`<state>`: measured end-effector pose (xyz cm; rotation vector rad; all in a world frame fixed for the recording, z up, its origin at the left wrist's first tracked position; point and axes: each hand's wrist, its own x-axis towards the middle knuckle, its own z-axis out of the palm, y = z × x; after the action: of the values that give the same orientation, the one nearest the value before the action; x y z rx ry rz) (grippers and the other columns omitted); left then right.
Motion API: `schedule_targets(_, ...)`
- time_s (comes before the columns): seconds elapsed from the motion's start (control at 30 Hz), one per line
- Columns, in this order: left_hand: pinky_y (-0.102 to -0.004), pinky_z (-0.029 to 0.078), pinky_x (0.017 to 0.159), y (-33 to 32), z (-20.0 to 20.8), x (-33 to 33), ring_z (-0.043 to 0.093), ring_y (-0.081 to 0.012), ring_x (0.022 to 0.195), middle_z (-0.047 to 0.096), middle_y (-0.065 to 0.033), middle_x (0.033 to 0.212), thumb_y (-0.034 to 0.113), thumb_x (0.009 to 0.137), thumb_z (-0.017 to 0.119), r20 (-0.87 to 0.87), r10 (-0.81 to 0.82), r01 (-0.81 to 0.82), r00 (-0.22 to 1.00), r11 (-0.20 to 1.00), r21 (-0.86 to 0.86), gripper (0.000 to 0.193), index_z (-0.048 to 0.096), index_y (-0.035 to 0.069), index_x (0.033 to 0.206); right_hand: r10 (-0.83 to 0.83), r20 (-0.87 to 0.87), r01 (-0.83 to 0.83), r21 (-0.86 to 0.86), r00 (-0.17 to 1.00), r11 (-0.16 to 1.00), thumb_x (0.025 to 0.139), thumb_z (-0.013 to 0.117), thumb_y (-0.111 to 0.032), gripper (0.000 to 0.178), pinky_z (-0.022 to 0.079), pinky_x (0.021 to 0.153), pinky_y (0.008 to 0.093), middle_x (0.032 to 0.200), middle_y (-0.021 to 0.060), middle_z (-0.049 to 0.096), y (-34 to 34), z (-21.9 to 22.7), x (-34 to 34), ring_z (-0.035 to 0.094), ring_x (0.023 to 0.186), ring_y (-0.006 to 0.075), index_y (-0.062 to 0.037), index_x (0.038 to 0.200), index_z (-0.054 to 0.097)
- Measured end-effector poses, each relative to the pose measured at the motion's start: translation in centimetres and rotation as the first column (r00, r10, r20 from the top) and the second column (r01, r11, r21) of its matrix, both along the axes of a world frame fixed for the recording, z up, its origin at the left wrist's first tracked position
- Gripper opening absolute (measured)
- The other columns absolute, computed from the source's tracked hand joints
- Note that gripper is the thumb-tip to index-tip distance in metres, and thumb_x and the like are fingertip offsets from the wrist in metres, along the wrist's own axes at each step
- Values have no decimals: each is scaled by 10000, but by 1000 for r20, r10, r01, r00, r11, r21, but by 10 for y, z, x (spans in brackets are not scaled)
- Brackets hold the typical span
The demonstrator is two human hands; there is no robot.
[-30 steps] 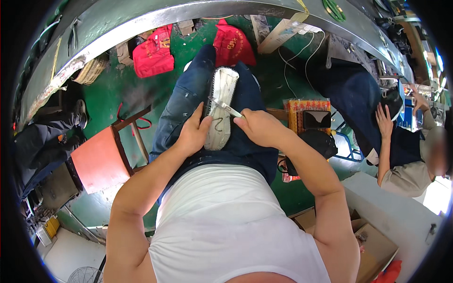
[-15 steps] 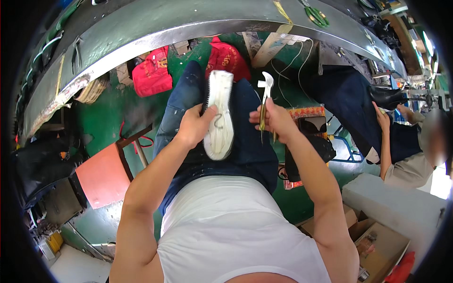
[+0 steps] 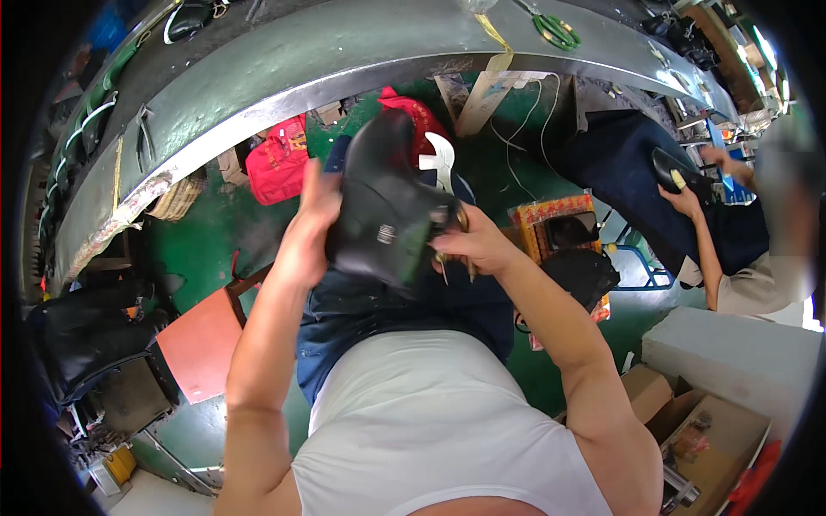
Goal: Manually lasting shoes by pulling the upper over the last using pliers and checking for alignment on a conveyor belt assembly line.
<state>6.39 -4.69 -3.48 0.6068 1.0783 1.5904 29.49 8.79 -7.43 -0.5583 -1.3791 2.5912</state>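
Observation:
A black boot (image 3: 379, 206) with a small metal ornament hangs above my lap, its black upper toward me. Along its left side is my left hand (image 3: 315, 215), fingers stretched out and blurred by motion; whether the palm touches the leather is hard to tell. My right hand (image 3: 471, 244) is closed around a hammer (image 3: 442, 159), whose pale claw head points up beside the boot. A thin pointed tool also sticks out below these right fingers, which meet the boot's right end. The hammer's handle is mostly hidden by the boot and my hand.
A grey metal bench (image 3: 344, 64) curves across the far side, with green-handled scissors (image 3: 557, 32) and pliers (image 3: 144, 138) on it. Red bags (image 3: 280, 159) lie beneath. An orange-pink stool (image 3: 202, 344) stands left, a cardboard box (image 3: 714, 447) right. A co-worker (image 3: 753, 275) handles a black shoe.
The boot has been turned from its white sole to its black upper and brought against my right hand. My left hand has shifted left and up; the hammer has moved left.

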Motion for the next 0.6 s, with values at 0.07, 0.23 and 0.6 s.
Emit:
schedule_targets(0.07, -355, 514, 939, 24, -34, -14, 562, -213, 1199, 526, -131, 1353, 335, 981, 598, 132, -99, 123, 986, 974, -190, 644, 336, 36, 1486, -41, 72, 30, 148, 997, 988, 865, 673, -46, 429, 563, 647, 320, 1108, 114, 644, -4, -2, -17, 683, 973, 207, -3, 1261, 514)
schedule_targets(0.23, -405, 488, 984, 36, -115, 21, 585, -230, 1156, 595, -86, 1253, 433, 908, 695, 210, -65, 117, 976, 962, -248, 680, 430, 34, 1391, -104, 400, -49, 353, 911, 935, 913, 627, -51, 279, 552, 644, 295, 943, 81, 669, 5, -14, 2, 673, 812, 169, -16, 1167, 518)
schedule_targets(0.6, -458, 444, 1044, 73, -143, 10, 528, -328, 1267, 432, -260, 1444, 661, 795, 703, 108, 5, 62, 994, 795, -603, 1172, 164, -113, 1490, -36, 568, -214, 366, 822, 906, 931, 624, -191, 269, 517, 609, 295, 838, 81, 666, -25, 27, 81, 633, 682, 153, -2, 1118, 588)
